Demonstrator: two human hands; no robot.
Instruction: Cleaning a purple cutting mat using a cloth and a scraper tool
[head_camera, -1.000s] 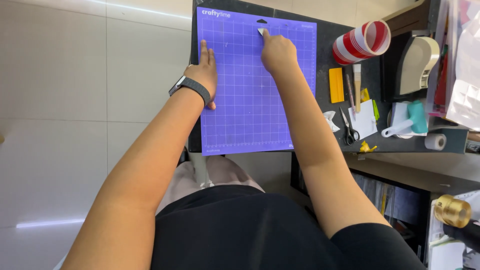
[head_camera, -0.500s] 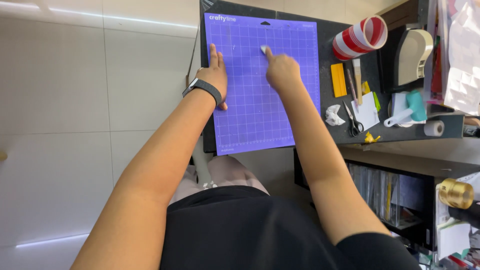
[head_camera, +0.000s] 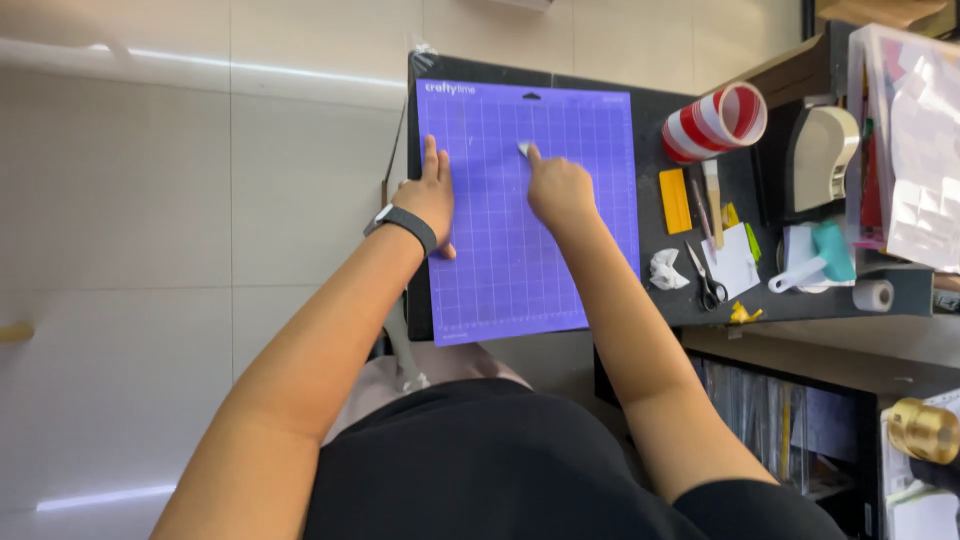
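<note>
Item 1: purple cutting mat (head_camera: 500, 270), square, printed with a pale grid, lying flat on a dark counter (head_camera: 660, 110) in the upper centre of the frame. Its near edge overhangs toward the person's body; its left edge runs just inside the counter's left edge.

Item 2: left hand (head_camera: 430, 200), wristband on the wrist, palm down and fingers extended flat, pressing the mat's left margin. The grip is open, holding nothing.

Item 3: right hand (head_camera: 558, 190), upper centre of the mat, fingers curled narrow with the fingertips pinching a small white scrap (head_camera: 523, 149). The scrap sits at the fingertips, on the mat's surface, near the top third of the grid; whether it is lifted clear cannot be told.

Item 4: open room. Mat surface below and to the right of the right hand is bare grid down to the near edge. A narrow dark strip of counter separates the mat's right edge from the tools.

Item 5: right of mat, on counter: red-and-white striped tape roll (head_camera: 715, 122), yellow scraper (head_camera: 675, 200), scissors (head_camera: 708, 283), crumpled white paper (head_camera: 666, 270), teal-handled tool (head_camera: 815, 260), small white tape roll (head_camera: 877, 295).

Item 6: left of counter, pale tiled floor (head_camera: 150, 250).
</note>
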